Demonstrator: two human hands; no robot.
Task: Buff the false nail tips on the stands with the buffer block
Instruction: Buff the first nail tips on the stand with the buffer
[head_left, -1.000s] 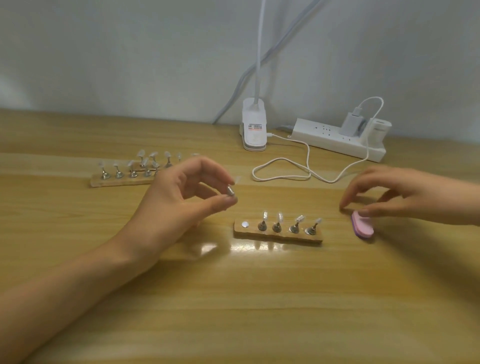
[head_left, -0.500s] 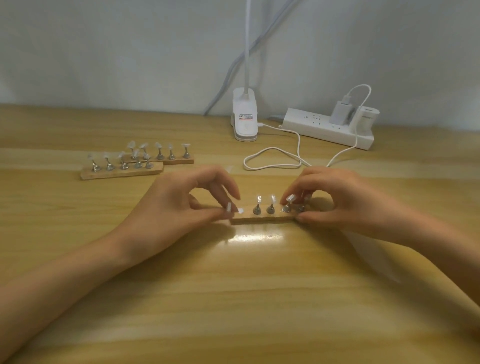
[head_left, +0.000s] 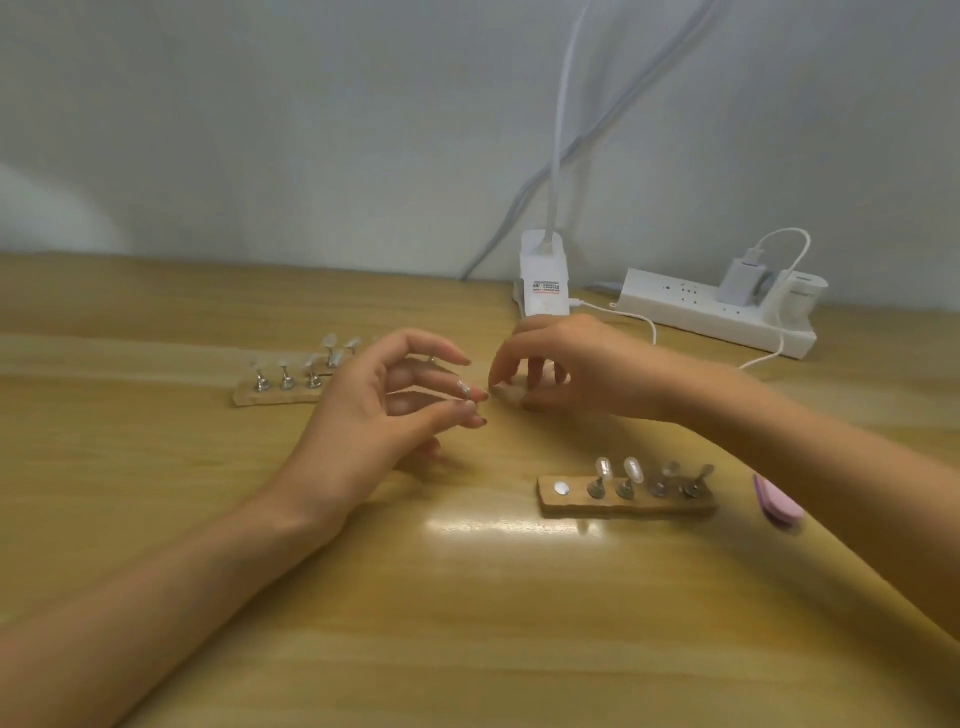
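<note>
My left hand (head_left: 384, 415) is raised over the table and pinches a small metal holder with a clear nail tip (head_left: 464, 391) between thumb and fingers. My right hand (head_left: 576, 374) reaches across with loosely curled fingers; its index fingertip meets that piece and its thumb stays apart. The near wooden stand (head_left: 670, 510) carries several holders with nail tips (head_left: 631, 470) and one bare magnet disc (head_left: 561, 488) at its left end. The pink buffer block (head_left: 779, 505) lies on the table right of this stand, partly behind my right forearm.
Two more wooden stands (head_left: 270, 399) with nail tips sit at the far left, partly behind my left hand. A white lamp clamp (head_left: 543, 291), a power strip (head_left: 717, 314) with chargers and a white cable (head_left: 647, 321) lie along the wall.
My right hand left the near stand and moved up to my left hand. My left hand lifted away from the stand, still pinching the holder. The buffer block lies uncovered again.
</note>
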